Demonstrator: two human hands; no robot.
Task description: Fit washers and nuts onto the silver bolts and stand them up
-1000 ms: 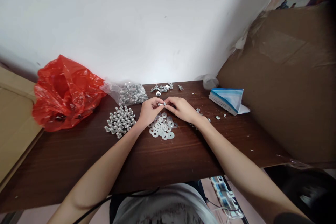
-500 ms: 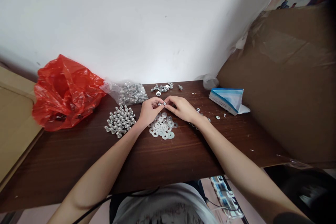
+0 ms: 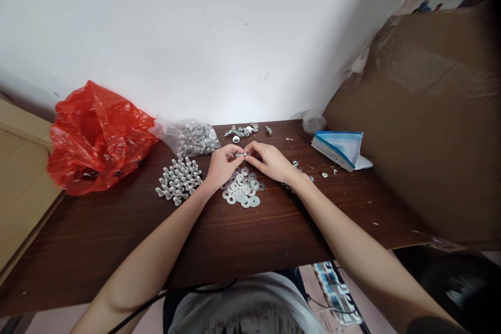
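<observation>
Bolt (image 3: pixel 240 154), small and metal, lies sideways between the left hand (image 3: pixel 221 168) and the right hand (image 3: pixel 273 162), over the tabletop (image 3: pixel 242 240) and nearer its back edge than its front edge. The left hand has a narrow grip, thumb and fingers pinching the left end; the right hand pinches just as narrowly at the other end, where the parts are too small to make out. Close by the hands, toward the front edge, flat round washers (image 3: pixel 242 188) lie in a loose, overlapping pile. Left of them, toward the left edge, a cluster of standing bolts (image 3: pixel 179 180) is packed close together, shanks up. Small metal pieces (image 3: pixel 295 164) lie beside the right wrist, partly hidden by it. Near the back edge, a clear bag (image 3: pixel 198 138) full of metal parts lies next to a red plastic bag (image 3: pixel 133 125), which spreads toward the back left corner. Farther right along that edge sits a group of shiny fittings (image 3: pixel 245 131), with a single fitting (image 3: pixel 269 130) a little apart. A clear container (image 3: pixel 314 122) lies near the back right corner, with a blue and white packet (image 3: pixel 340 147) just in front of it. A large cardboard box (image 3: pixel 422 141) stands along the right edge
</observation>
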